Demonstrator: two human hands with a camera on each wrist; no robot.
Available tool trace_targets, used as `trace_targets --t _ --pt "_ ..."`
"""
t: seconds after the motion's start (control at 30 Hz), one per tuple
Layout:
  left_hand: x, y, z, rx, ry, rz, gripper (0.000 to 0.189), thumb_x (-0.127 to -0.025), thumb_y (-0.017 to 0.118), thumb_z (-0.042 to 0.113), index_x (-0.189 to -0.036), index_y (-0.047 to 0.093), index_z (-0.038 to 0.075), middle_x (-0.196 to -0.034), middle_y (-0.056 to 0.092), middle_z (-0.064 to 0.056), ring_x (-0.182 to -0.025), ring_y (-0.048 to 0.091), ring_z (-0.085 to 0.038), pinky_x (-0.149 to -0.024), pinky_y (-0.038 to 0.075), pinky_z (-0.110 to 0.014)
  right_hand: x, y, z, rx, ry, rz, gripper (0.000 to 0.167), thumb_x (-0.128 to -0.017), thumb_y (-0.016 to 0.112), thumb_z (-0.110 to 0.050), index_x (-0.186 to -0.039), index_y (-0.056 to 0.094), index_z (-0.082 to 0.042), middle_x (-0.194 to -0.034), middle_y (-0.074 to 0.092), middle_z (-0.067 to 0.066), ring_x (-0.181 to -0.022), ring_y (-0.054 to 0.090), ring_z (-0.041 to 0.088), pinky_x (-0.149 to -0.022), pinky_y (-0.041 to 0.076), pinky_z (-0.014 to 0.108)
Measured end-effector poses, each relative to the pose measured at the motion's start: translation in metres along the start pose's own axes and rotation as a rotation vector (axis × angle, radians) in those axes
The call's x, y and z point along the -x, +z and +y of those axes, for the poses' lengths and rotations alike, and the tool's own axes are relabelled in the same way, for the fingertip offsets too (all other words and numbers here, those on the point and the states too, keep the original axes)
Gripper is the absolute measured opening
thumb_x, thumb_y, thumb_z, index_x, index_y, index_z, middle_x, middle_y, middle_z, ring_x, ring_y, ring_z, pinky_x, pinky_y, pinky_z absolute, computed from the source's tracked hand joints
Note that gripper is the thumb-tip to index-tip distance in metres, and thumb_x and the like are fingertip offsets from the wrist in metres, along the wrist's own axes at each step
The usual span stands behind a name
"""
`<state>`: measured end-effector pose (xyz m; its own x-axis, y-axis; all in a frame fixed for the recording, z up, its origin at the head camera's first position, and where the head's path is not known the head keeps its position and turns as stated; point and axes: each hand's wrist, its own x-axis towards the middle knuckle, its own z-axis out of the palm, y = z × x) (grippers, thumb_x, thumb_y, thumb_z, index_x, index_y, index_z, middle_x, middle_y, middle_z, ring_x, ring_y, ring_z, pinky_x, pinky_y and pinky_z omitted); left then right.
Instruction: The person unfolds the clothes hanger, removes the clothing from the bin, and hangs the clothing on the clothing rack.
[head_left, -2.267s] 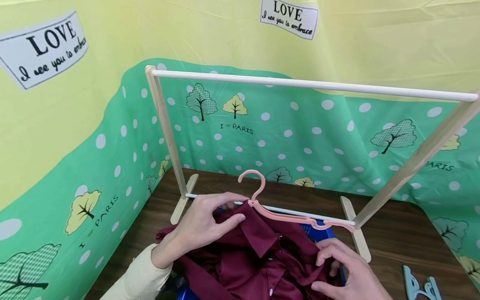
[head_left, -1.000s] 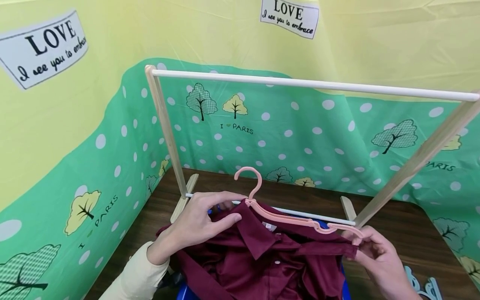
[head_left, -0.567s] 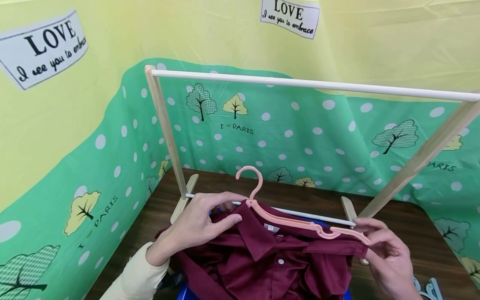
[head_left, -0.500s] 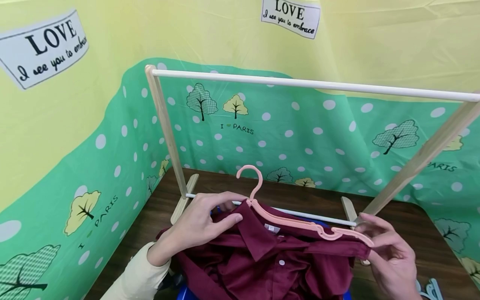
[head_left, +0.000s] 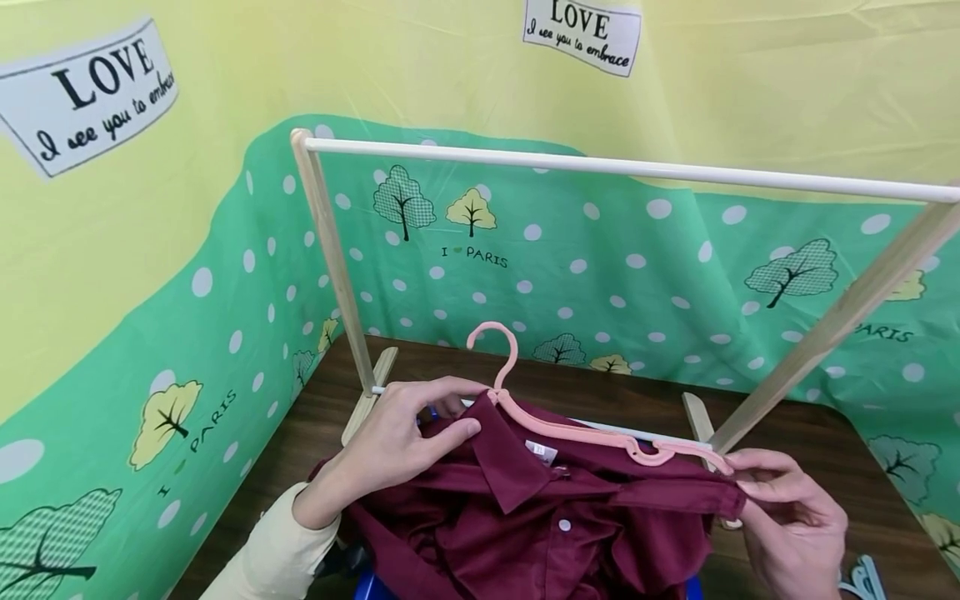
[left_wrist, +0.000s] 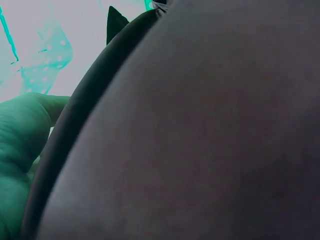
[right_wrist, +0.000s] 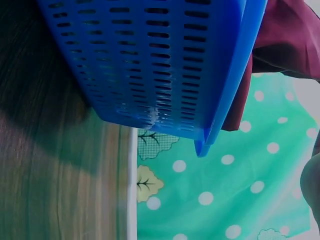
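Observation:
A maroon button-up shirt lies bunched over a blue basket, its collar toward the rack. Along its neck and right shoulder runs a pink hanger, hook pointing up. My left hand grips the shirt beside the collar and the hanger's neck, thumb in front and fingers behind. At the hanger's right tip, my right hand pinches the shirt's shoulder edge. The hanger's left arm is hidden by the shirt and left hand. In the right wrist view, maroon cloth hangs over the basket's rim.
A rack with a white top rod and wooden posts stands behind the shirt on the dark wooden table. The blue basket sits under the shirt. A light-blue hanger lies at the right. Printed curtain surrounds the table.
My right hand has moved from the shirt's front out to the right, drawing the shoulder along the hanger's right arm. The hanger has risen slightly; my left hand keeps its grip.

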<state>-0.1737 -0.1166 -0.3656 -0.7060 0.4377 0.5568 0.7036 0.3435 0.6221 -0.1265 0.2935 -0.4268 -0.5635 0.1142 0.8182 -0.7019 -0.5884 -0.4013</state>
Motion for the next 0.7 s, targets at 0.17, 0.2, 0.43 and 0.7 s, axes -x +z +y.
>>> trace_targets --t 0.17,0.2,0.43,0.7 --pt "0.0 0.0 0.001 0.001 -0.004 -0.001 0.03 -0.1 0.084 0.018 -0.129 0.081 0.018 -0.091 0.077 0.014 -0.083 0.071 0.0 -0.069 0.056 -0.027 -0.001 -0.009 0.0 0.011 0.034 -0.058 0.017 -0.088 0.059 0.04 -0.104 0.054 0.037 -0.121 0.071 0.04 -0.117 0.074 0.042 -0.102 0.062 0.038" --pt "0.0 0.0 0.001 -0.001 -0.001 -0.001 0.03 -0.1 0.084 0.018 -0.129 0.081 0.018 -0.091 0.077 0.013 -0.083 0.071 0.0 -0.069 0.056 -0.027 -0.001 -0.011 -0.001 0.016 0.046 -0.066 0.017 -0.089 0.059 0.039 -0.105 0.055 0.037 -0.121 0.072 0.04 -0.118 0.074 0.042 -0.103 0.062 0.038" --pt "0.0 -0.001 -0.004 -0.011 0.027 -0.002 0.032 -0.101 0.083 0.015 -0.132 0.08 0.013 -0.094 0.078 0.01 -0.085 0.07 -0.002 -0.075 0.057 -0.028 0.002 -0.022 -0.01 0.1 0.129 -0.082 0.016 -0.09 0.058 0.039 -0.106 0.059 0.035 -0.12 0.075 0.037 -0.116 0.077 0.038 -0.097 0.064 0.035" --pt "0.004 -0.002 -0.005 -0.022 0.081 -0.042 0.035 -0.102 0.081 0.012 -0.137 0.078 0.014 -0.121 0.081 0.006 -0.099 0.073 -0.005 -0.088 0.061 -0.031 -0.005 -0.028 -0.01 0.083 0.139 -0.236 0.014 -0.091 0.062 0.035 -0.105 0.058 0.033 -0.119 0.075 0.036 -0.117 0.075 0.037 -0.099 0.063 0.033"
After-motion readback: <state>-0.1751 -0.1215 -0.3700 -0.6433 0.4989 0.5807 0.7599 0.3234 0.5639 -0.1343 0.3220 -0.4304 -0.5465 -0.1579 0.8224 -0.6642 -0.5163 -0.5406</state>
